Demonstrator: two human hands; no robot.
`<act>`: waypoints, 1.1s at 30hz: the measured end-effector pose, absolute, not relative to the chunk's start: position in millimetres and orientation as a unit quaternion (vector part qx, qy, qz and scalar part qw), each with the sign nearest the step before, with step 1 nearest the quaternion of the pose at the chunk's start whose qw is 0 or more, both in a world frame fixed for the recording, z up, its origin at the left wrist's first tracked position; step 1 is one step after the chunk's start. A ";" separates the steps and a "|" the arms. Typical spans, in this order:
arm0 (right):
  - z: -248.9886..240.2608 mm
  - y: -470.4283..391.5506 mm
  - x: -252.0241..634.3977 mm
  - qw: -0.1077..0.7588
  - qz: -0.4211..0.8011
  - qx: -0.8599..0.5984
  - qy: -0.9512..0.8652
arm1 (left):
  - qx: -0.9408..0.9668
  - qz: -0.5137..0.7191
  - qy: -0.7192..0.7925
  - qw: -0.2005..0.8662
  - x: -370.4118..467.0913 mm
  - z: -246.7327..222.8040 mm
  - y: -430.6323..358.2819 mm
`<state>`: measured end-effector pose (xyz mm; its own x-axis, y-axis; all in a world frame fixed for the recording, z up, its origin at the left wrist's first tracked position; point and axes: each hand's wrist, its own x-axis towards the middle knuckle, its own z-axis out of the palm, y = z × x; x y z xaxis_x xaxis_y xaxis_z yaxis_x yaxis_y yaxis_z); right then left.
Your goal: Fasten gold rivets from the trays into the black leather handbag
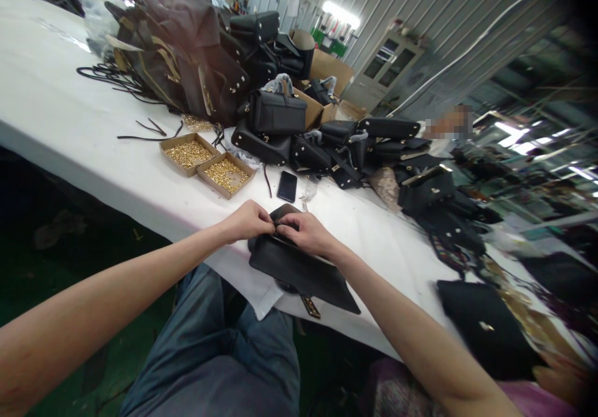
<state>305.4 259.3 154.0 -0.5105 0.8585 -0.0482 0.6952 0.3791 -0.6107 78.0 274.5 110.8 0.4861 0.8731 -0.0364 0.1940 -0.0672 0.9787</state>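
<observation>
1. At the left, two cardboard trays [212, 185] are sitting side by side on the white table [93, 136], both holding gold studs [189, 154].
2. The left hand [255, 220] is reaching in from the left, its thumb and forefinger pinching the black leather piece [303, 273] at its upper-left end.
3. The right hand [303, 233] is meeting it just beside, thumb and fingers also pinching there; the tips are hiding whatever small part may be between them, so I cannot tell if they are gripping more than leather.
4. The leather piece is lying near the table's edge, its body stretching from the fingertips toward the wearer and rightward. Its long axis is slanting down to the right, its lower corner ending beside the right forearm, so the right hand is lying nearer its bulk.
5. Below the leather, a dark strip with gold fittings [310, 306] is poking out at the table's edge.
</observation>
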 end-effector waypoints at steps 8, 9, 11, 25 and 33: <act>149.7 250.4 302.6 0.179 0.269 -0.487 -0.812 | 0.723 0.298 0.409 0.470 82.6 107.0 277.9; 148.3 250.0 301.7 0.184 0.261 -0.489 -0.812 | 0.728 0.299 0.409 0.463 82.9 106.8 277.6; 145.8 249.5 300.4 0.191 0.246 -0.496 -0.811 | 0.734 0.307 0.411 0.445 83.9 106.7 276.8; 138.9 241.6 294.4 0.226 0.182 -0.495 -0.819 | 0.736 0.323 0.415 0.428 85.7 104.1 272.6; 140.5 234.1 300.1 0.194 0.131 -0.478 -0.847 | 0.749 0.330 0.434 0.376 90.0 111.4 261.8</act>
<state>300.1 234.1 140.5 -0.4675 0.8604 0.2030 0.7590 0.5084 -0.4068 90.0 261.8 111.4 0.4060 0.8984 0.1675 0.4028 -0.3404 0.8496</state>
